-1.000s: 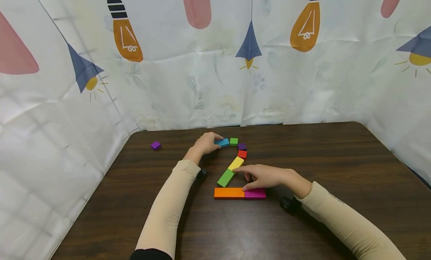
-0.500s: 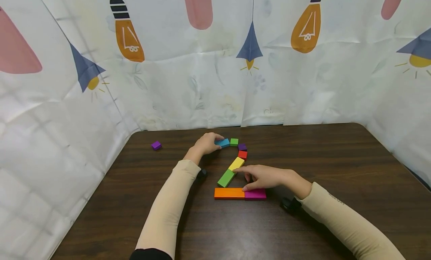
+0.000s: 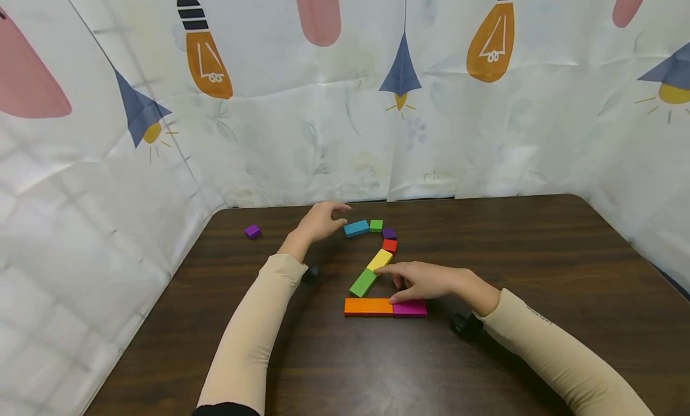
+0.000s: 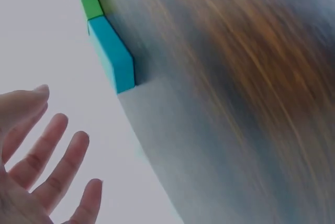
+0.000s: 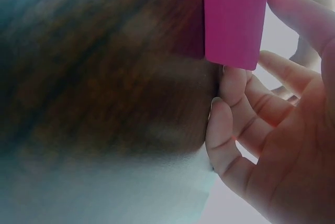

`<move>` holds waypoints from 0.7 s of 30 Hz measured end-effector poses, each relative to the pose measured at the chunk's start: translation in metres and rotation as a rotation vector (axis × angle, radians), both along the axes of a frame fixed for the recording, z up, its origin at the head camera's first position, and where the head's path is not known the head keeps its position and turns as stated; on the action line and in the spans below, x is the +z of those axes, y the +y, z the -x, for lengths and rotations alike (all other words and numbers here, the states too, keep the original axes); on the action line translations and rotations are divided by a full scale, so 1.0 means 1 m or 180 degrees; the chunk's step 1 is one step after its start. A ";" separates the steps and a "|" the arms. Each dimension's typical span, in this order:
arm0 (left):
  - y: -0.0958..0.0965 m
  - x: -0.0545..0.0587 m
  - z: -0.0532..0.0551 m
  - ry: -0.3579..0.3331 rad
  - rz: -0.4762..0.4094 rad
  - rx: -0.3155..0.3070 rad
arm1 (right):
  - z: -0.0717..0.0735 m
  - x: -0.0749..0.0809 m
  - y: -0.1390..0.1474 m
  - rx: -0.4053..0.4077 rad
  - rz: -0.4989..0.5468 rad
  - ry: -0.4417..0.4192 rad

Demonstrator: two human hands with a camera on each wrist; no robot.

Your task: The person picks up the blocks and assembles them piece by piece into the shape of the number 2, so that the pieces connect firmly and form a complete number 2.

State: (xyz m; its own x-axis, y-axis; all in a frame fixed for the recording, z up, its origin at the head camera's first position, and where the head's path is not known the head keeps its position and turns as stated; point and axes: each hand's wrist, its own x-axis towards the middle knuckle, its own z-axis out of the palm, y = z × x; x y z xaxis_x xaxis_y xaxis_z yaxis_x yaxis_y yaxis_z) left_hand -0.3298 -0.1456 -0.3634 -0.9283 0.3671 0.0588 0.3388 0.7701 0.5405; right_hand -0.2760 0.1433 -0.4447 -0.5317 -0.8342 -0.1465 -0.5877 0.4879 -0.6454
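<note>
My left hand (image 3: 318, 222) is just left of the blue block (image 3: 356, 228), its fingers spread and holding nothing; the left wrist view shows a gap between that hand (image 4: 44, 166) and the block. From the blue block a curve runs through a small green block (image 3: 376, 225), a dark purple block (image 3: 389, 233), a red block (image 3: 389, 245), a yellow block (image 3: 380, 260) and a long green block (image 3: 363, 282). My right hand (image 3: 431, 281) rests its index fingertip where yellow meets long green. Its thumb touches where the orange block (image 3: 366, 307) meets the magenta block (image 3: 412, 309).
A lone purple block (image 3: 252, 231) lies at the far left of the dark wooden table (image 3: 528, 254). Behind and beside the table hangs a white printed curtain (image 3: 302, 140).
My left hand has let go of the blue block and moved away to the left. The right hand keeps its place, and the blocks look unmoved.
</note>
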 end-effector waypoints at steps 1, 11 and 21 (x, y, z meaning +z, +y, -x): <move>-0.002 0.002 -0.002 0.0035 -0.0025 0.0015 | 0.000 -0.001 0.000 -0.0022 -0.0015 -0.0001; -0.026 0.011 -0.017 0.0242 -0.0140 0.0114 | -0.022 0.030 -0.005 -0.0084 -0.0081 -0.0046; -0.058 0.024 -0.022 0.0331 -0.0169 0.0229 | -0.039 0.052 -0.010 -0.0224 -0.0253 0.0022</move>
